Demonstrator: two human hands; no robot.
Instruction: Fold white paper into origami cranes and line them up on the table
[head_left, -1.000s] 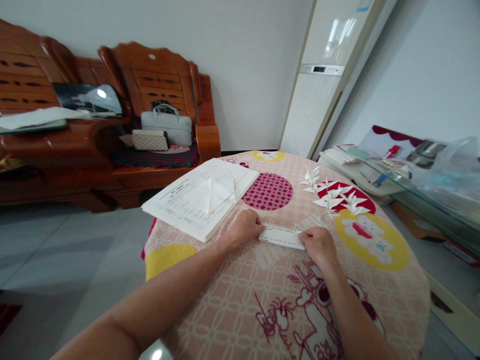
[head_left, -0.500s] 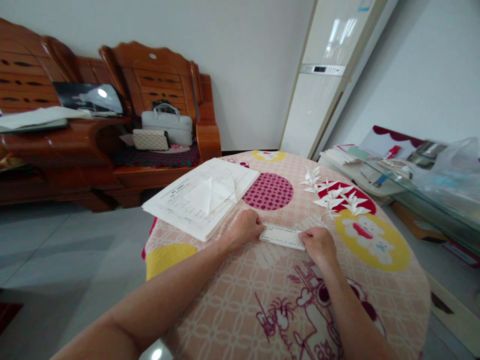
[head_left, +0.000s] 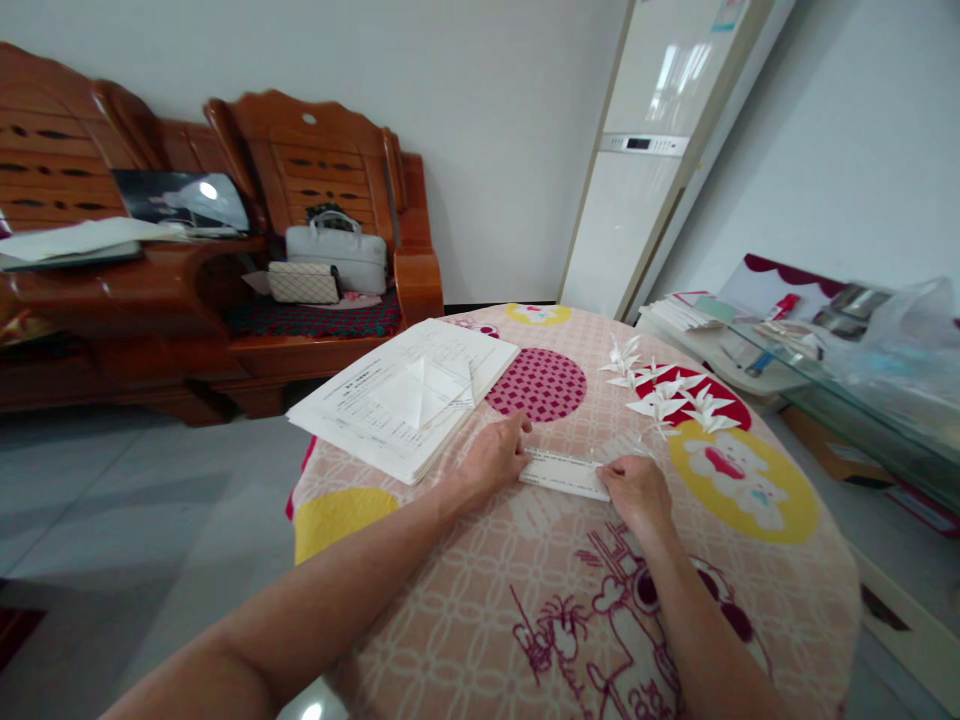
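Observation:
A folded strip of white printed paper (head_left: 564, 474) lies between my hands, low over the patterned tablecloth (head_left: 480, 590). Its left end is at the fingers of my left hand (head_left: 493, 458), which are curled around it with the index finger slightly lifted. My right hand (head_left: 637, 490) pinches the other end between thumb and fingers. Left of my left hand, a stack of printed sheets (head_left: 360, 415) carries a folded piece of white paper (head_left: 431, 390). Several white paper cranes (head_left: 660, 395) stand in a cluster beyond my right hand.
A glass-topped side table (head_left: 795, 370) with a plastic bag (head_left: 911, 330) stands at the right. Behind the round table rises a tall air conditioner (head_left: 634, 200). A wooden chair (head_left: 330, 160) at the back left bears a grey bag (head_left: 337, 255) and a quilted purse (head_left: 304, 283).
My left hand's fingers have shifted upward a little at the paper's left end, the index finger lifting. My right hand keeps its pinch. The view has tilted very slightly.

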